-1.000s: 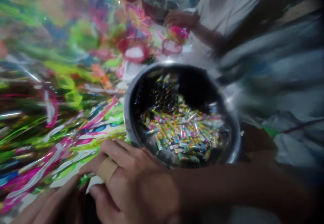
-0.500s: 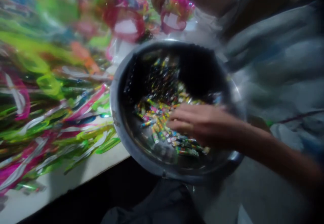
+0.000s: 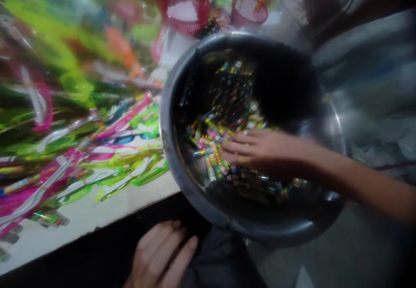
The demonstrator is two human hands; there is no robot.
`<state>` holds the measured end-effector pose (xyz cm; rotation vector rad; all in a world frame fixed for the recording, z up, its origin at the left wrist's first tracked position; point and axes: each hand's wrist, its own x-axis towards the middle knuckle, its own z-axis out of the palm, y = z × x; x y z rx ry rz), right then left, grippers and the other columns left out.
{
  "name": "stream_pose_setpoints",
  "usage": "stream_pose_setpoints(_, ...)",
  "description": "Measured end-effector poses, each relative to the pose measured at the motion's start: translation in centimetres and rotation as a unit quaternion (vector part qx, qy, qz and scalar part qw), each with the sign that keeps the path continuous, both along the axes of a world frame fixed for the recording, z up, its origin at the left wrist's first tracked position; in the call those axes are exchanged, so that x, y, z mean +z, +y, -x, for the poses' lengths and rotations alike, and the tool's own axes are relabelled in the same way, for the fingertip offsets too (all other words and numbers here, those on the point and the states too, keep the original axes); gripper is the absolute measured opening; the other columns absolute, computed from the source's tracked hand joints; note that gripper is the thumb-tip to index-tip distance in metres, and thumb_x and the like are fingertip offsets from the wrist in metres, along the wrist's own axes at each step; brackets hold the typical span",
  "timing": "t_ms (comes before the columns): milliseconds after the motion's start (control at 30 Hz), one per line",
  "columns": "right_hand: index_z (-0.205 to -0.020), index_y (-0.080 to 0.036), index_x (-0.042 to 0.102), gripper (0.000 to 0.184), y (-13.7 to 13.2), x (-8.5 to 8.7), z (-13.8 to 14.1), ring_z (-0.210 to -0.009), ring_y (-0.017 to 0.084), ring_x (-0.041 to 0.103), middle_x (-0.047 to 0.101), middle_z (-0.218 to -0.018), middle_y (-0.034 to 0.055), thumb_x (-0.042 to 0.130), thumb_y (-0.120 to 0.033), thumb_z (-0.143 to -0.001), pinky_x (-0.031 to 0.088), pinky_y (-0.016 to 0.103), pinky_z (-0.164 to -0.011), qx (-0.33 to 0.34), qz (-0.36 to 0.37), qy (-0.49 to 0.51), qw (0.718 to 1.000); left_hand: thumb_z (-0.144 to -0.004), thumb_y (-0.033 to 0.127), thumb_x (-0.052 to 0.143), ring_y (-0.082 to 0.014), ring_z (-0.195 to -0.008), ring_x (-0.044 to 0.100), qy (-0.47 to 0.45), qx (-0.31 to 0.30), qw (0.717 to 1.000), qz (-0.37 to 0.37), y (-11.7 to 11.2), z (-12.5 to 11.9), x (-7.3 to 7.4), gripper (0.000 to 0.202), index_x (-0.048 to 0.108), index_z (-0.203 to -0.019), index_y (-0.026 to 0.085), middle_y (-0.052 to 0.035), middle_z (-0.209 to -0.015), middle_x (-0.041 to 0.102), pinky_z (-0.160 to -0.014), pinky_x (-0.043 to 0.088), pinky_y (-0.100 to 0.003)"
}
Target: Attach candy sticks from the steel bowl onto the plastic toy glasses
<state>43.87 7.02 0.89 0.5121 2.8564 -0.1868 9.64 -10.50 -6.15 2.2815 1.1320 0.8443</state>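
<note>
Reappearing near bowl (image 3: 167,140): left hand (image 3: 159,255)

Ungloved hands (image 3: 260,149), bare right forearm (image 3: 351,179), dark legwear (image 3: 224,257), probably trousers

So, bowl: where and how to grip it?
Probably pinch its near-left rim across the lip, from the wearer's side: the lip is broad and uncovered there, with the left hand nearby, while the right forearm crosses the right edge.
</note>
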Motion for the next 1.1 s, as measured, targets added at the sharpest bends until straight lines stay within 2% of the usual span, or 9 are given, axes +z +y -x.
stream_pose_setpoints(67, -0.141, -0.015, 0.057, 0.049, 0.3, 0.0, 0.4, -0.124, 0.034, 0.061, 0.063, -0.144, 0.0163, 0.052, -0.002, -0.094, 0.058, 0.048, -0.088, 0.003, 0.0, -0.008, 1.0, -0.102, 0.013, 0.047, -0.0205, -0.112, 0.068, -0.012, -0.037, 0.999, -0.03, -1.2, -2.0, -2.2, 0.03, 0.07, -0.121, 0.018, -0.0102, -0.105, 0.075, -0.107, 0.052, -0.034)
stream_pose_setpoints(167, -0.142, -0.012, 0.056, 0.047, 0.3, 0.1, 1.4, -0.121, 0.036, 0.062, 0.063, -0.143, 0.0183, 0.053, -0.005, -0.095, 0.058, 0.045, -0.079, -0.005, -0.031, -0.033, 0.999, -0.097, 0.004, 0.041, -0.0214, -0.103, 0.069, -0.046, -0.058, 0.997, -0.01, -2.1, -4.2, -5.0, 0.035, 0.067, -0.119, 0.014, -0.0121, -0.102, 0.074, -0.095, 0.057, -0.037)
stream_pose_setpoints(267, -0.141, -0.01, 0.058, 0.043, 0.0, 0.2, 2.8, -0.112, 0.036, 0.063, 0.057, -0.15, 0.0193, 0.057, -0.012, -0.097, 0.056, 0.041, -0.068, -0.028, -0.079, -0.1, 0.991, -0.094, 0.002, 0.043, -0.0215, -0.096, 0.066, -0.058, -0.07, 0.996, -0.001, -1.7, -5.1, -6.3, 0.034, 0.065, -0.117, 0.011, -0.0121, -0.099, 0.073, -0.086, 0.055, -0.035)
stream_pose_setpoints(433, -0.132, -0.01, 0.068, 0.039, -0.4, 0.3, 4.3, -0.104, 0.032, 0.064, 0.049, -0.159, 0.0199, 0.062, -0.01, -0.093, 0.049, 0.037, -0.059, -0.038, -0.121, -0.18, 0.975, -0.093, 0.001, 0.044, -0.0225, -0.093, 0.06, -0.05, -0.075, 0.996, 0.005, -1.0, -5.1, -6.4, 0.033, 0.065, -0.117, 0.01, -0.0117, -0.099, 0.07, -0.083, 0.051, -0.035)
stream_pose_setpoints(600, -0.104, -0.013, 0.075, 0.014, 1.1, 0.0, 2.5, -0.114, 0.032, 0.061, 0.061, -0.147, 0.0165, 0.063, -0.016, -0.097, 0.05, 0.044, -0.082, 0.014, -0.09, -0.114, 0.989, -0.093, 0.001, 0.042, -0.0228, -0.093, 0.058, -0.048, -0.076, 0.996, 0.009, -1.1, -5.2, -6.6, 0.035, 0.064, -0.119, 0.009, -0.0116, -0.1, 0.069, -0.083, 0.048, -0.035)
stream_pose_setpoints(767, -0.115, -0.011, 0.068, 0.026, 1.2, 0.6, 0.7, -0.11, 0.029, 0.064, 0.072, -0.119, 0.0151, 0.044, -0.01, -0.104, 0.048, 0.043, -0.092, 0.0, -0.072, -0.03, 0.997, -0.094, 0.002, 0.041, -0.0223, -0.091, 0.058, -0.053, -0.079, 0.995, 0.02, -1.2, -5.2, -6.7, 0.035, 0.065, -0.119, 0.009, -0.0113, -0.1, 0.069, -0.081, 0.048, -0.034)
stream_pose_setpoints(900, -0.12, -0.007, 0.067, 0.033, 0.0, 1.3, 0.6, -0.098, 0.027, 0.067, 0.073, -0.106, 0.0175, 0.037, -0.007, -0.104, 0.051, 0.038, -0.088, -0.051, -0.06, 0.01, 0.997, -0.093, 0.002, 0.042, -0.0235, -0.094, 0.059, -0.045, -0.079, 0.996, 0.01, -1.3, -5.1, -6.9, 0.036, 0.064, -0.119, 0.01, -0.0116, -0.103, 0.07, -0.084, 0.048, -0.036)
stream_pose_setpoints(1000, -0.11, -0.005, 0.069, 0.025, -0.8, 1.3, 0.9, -0.092, 0.031, 0.07, 0.073, -0.103, 0.0219, 0.048, -0.012, -0.1, 0.054, 0.037, -0.076, -0.094, -0.039, -0.016, 0.995, -0.092, 0.001, 0.042, -0.0238, -0.094, 0.059, -0.039, -0.078, 0.996, 0.012, -1.4, -5.0, -6.9, 0.036, 0.065, -0.118, 0.011, -0.0113, -0.104, 0.07, -0.084, 0.049, -0.037)
stream_pose_setpoints(1100, -0.113, -0.01, 0.07, 0.023, -1.2, 1.2, 1.4, -0.069, 0.028, 0.071, 0.076, -0.09, 0.0156, 0.057, -0.022, -0.098, 0.049, 0.033, -0.058, -0.15, -0.008, -0.066, 0.986, -0.092, 0.001, 0.043, -0.024, -0.094, 0.059, -0.038, -0.073, 0.997, 0.006, -1.3, -5.1, -6.9, 0.035, 0.065, -0.118, 0.011, -0.011, -0.104, 0.07, -0.084, 0.049, -0.037)
